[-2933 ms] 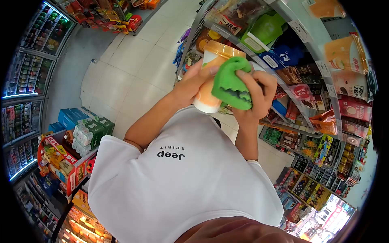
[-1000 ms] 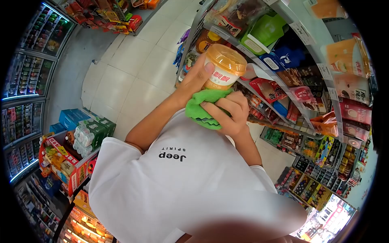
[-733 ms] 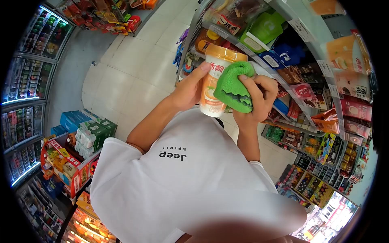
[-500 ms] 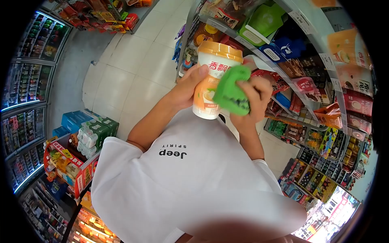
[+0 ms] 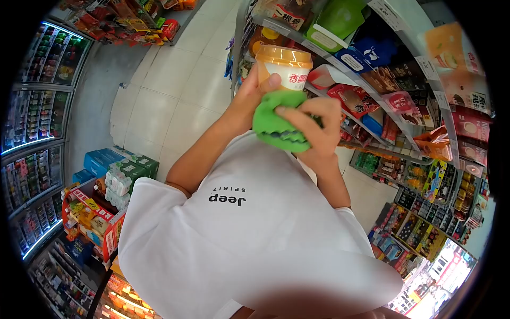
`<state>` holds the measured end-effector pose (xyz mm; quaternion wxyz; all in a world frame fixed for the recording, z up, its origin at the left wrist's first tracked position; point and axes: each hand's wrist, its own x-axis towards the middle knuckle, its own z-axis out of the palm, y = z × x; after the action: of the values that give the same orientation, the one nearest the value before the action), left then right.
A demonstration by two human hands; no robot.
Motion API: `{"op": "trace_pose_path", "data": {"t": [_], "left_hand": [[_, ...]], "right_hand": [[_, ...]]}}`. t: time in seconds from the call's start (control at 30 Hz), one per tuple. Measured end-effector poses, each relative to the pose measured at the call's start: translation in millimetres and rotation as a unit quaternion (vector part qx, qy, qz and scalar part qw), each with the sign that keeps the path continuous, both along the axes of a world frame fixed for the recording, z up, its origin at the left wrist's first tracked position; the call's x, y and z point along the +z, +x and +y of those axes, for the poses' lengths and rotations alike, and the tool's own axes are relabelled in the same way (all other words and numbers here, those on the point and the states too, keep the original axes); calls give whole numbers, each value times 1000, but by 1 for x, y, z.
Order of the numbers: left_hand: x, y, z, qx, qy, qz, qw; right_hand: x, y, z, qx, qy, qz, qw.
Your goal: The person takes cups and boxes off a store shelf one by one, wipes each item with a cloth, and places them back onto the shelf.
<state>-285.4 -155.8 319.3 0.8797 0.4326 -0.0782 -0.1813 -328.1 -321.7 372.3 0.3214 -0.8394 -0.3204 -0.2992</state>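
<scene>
A white and orange paper drink cup with an orange lid and red Chinese lettering is held up in front of my chest. My left hand is closed around its left side, thumb across the front. My right hand grips a bunched green cloth with a dark-stitched edge. The cloth lies over the front of the cup and hides its lower part.
Shelves of packaged goods rise close on the right. Drink coolers line the left wall. Shrink-wrapped bottle packs and a red box of goods stand at lower left. Pale floor tiles lie between.
The green cloth has moved left and across the cup's front, now covering more of it. The cup has turned, so its lettering sits further right, and risen slightly.
</scene>
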Motion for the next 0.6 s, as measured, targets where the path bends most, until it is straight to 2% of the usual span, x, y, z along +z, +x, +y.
{"op": "trace_pose_path", "data": {"t": [0.1, 0.2, 0.3, 0.33, 0.47, 0.57, 0.6], "left_hand": [[1, 0, 3, -64, -54, 34, 996], [13, 1, 2, -59, -88, 34, 994], [12, -2, 2, 19, 52, -12, 998], [16, -3, 1, 12, 51, -27, 998], [13, -7, -6, -59, 16, -7, 998], [10, 1, -6, -43, -44, 49, 997], [12, 1, -7, 12, -1, 47, 999]], "right_hand": [[1, 19, -4, -123, 84, -52, 988], [0, 9, -1, -75, 94, -14, 993], [-13, -5, -4, 58, -14, -13, 998], [-11, -2, -8, 53, -44, -42, 997], [9, 16, -10, -124, 65, -62, 988], [1, 6, -6, -13, 35, -13, 999], [-5, -1, -4, 41, 19, -3, 999]]}}
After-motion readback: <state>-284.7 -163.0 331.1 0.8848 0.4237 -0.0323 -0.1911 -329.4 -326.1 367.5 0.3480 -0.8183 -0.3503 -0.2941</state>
